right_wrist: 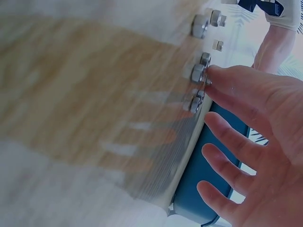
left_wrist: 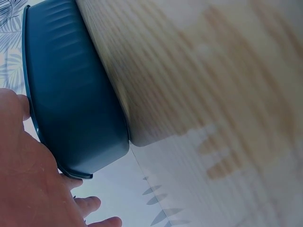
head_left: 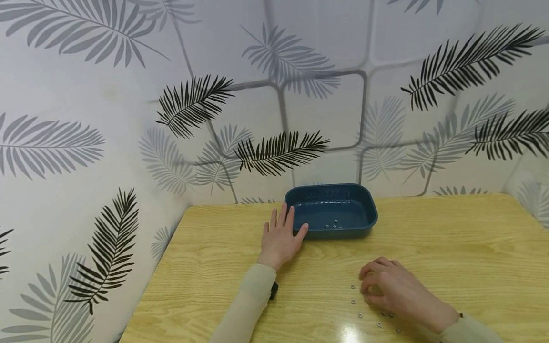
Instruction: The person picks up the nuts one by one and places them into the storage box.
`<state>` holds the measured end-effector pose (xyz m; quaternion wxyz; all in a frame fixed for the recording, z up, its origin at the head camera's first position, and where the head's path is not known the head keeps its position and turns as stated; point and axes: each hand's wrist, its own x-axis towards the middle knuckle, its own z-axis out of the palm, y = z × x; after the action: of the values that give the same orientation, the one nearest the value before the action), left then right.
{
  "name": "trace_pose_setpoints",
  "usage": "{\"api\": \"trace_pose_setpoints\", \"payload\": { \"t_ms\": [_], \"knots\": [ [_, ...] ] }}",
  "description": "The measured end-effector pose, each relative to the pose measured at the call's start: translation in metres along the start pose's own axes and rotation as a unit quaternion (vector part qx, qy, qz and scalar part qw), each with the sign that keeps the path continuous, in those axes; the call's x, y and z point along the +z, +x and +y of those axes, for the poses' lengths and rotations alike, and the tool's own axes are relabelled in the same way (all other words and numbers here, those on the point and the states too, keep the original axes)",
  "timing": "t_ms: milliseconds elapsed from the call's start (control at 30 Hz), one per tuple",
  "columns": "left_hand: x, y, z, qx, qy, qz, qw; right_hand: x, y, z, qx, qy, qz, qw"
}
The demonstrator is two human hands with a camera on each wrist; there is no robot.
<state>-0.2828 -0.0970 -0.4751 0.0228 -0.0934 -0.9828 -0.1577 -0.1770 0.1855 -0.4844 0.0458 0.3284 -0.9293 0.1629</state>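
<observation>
A dark blue rectangular tray (head_left: 330,233) stands at the back of the table, with several small metal nuts (head_left: 336,221) inside. My left hand (head_left: 280,240) rests at the tray's left end, fingers spread and fairly straight; the left wrist view shows the hand (left_wrist: 33,175) against the rim of the tray (left_wrist: 71,90). Low over the table, my right hand (head_left: 399,290) pinches a small nut between thumb and index finger. In the right wrist view, the other fingers of that hand (right_wrist: 265,142) are loosely bent. Several hex nuts (right_wrist: 199,26) lie on the wood around its fingertips.
The wood-grain table (head_left: 214,267) meets a wall (head_left: 257,119) with a leaf pattern directly behind the tray. Loose nuts (head_left: 360,315) are scattered near the table's front, left of and below the right hand. A dark band (head_left: 273,290) circles the left wrist.
</observation>
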Motion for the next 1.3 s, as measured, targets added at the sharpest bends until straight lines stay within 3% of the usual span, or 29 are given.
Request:
{"api": "trace_pose_setpoints", "payload": {
  "t_ms": [767, 1300],
  "knots": [
    [-0.001, 0.002, 0.0, 0.001, 0.008, -0.002, 1.0, -0.003, 0.008, -0.008, 0.001, -0.009, -0.033, 0.999],
    [0.0, 0.002, 0.0, -0.003, 0.019, -0.005, 0.9998, -0.019, 0.012, -0.011, -0.021, -0.056, 0.044, 0.997]
  ]
}}
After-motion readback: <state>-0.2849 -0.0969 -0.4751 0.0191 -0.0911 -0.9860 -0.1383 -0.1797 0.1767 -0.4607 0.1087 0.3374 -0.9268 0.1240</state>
